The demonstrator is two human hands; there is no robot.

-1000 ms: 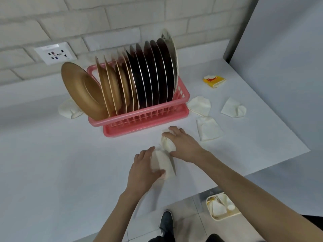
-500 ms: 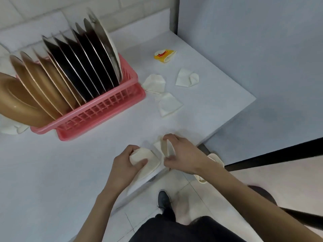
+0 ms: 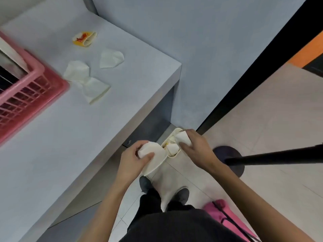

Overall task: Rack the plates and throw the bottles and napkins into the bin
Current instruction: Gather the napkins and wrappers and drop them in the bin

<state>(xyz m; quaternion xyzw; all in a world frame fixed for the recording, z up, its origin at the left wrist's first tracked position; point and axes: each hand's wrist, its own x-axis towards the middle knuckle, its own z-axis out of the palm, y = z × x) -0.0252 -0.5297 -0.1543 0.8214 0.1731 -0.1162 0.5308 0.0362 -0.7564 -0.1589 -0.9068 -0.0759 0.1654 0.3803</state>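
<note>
Off the bench's (image 3: 97, 130) front edge, the right hand (image 3: 196, 148) pinches a small napkin (image 3: 182, 137) directly above the bin (image 3: 173, 155), nearer than the left hand (image 3: 132, 162) clutching a larger napkin (image 3: 154, 160) beside its rim.

Pink rack (image 3: 37, 70), white napkins (image 3: 111, 58), yellow napkin (image 3: 84, 39) (red smear), cream bin (image 3: 176, 130)

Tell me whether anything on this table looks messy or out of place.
Yes. A stained napkin, smeared yellow and red, lies at the far end of the table, and three crumpled white napkins lie loose beside the pink rack. Nothing looks spilled or broken.
</note>
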